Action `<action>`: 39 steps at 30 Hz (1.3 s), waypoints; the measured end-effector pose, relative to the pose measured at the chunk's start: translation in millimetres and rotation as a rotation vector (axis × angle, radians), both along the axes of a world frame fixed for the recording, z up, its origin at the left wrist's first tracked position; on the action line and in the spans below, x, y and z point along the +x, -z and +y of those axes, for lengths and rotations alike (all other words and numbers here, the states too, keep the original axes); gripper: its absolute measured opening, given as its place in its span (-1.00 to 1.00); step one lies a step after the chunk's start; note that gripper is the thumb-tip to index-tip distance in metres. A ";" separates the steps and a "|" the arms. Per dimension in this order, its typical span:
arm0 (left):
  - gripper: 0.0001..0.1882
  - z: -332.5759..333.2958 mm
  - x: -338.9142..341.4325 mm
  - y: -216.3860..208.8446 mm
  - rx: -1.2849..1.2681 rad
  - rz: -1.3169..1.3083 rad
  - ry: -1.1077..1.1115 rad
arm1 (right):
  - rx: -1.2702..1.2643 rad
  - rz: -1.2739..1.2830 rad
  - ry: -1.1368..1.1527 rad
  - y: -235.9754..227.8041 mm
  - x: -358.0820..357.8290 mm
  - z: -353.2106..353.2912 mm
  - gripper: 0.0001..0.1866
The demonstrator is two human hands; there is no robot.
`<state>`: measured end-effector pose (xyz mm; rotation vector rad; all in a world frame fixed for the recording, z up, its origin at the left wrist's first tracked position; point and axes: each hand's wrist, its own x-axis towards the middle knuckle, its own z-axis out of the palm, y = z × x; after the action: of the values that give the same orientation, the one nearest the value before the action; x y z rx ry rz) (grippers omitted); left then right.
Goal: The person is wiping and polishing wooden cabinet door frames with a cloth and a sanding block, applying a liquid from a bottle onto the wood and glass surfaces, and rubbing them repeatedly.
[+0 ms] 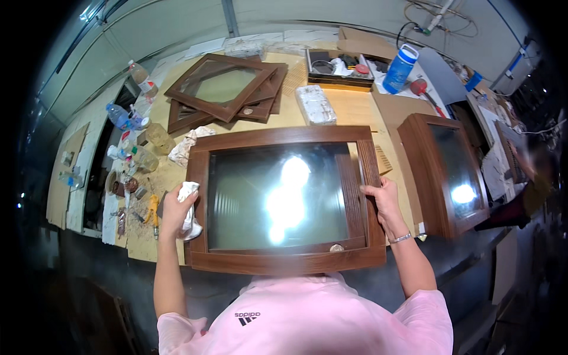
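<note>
Head view, looking down: a dark-brown wooden cabinet door with a large glass pane (284, 198) lies flat on the tan plywood tabletop (349, 109), its near rail at the table's front edge. My left hand (176, 208) is closed around a crumpled white cloth (190, 208) pressed against the door's left stile; my right hand (383, 198) rests with curled fingers gripping the right stile. Judged from its build, the door is stiff and fairly heavy, and the glass is fragile and slick, so the wooden stiles are the places to take hold, never the pane. A second glazed door (447, 171) lies just to the right, a stack of empty brown frames (228, 89) lies behind, and a blue plastic bottle (400, 68) stands well apart at the far side.
</note>
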<state>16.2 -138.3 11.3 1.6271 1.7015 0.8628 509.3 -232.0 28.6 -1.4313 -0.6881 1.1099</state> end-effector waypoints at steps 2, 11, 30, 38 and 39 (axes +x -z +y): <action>-0.74 5.4 2.2 -17.7 -0.150 -0.217 -0.012 | 0.118 -0.033 0.050 -19.3 -2.8 2.0 -0.77; -0.84 26.6 -7.1 -98.1 0.370 -0.551 0.038 | 0.572 -0.179 0.209 -93.1 -18.6 4.5 -0.76; -0.87 -68.8 63.1 -31.3 -0.025 -0.498 -0.139 | 0.326 -0.169 0.441 -49.1 23.6 -70.4 -0.72; -0.87 18.1 256.2 -37.7 0.041 -0.316 0.190 | 0.147 0.019 0.626 -35.5 173.8 -174.1 -0.79; -0.90 30.2 293.9 -37.9 0.062 -0.310 0.245 | 0.156 0.102 0.664 -31.2 194.4 -185.9 -0.78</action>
<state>310.2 -108.0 49.2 1.6052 1.2469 0.9934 703.7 -417.9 59.8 -1.3147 -0.1858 0.5862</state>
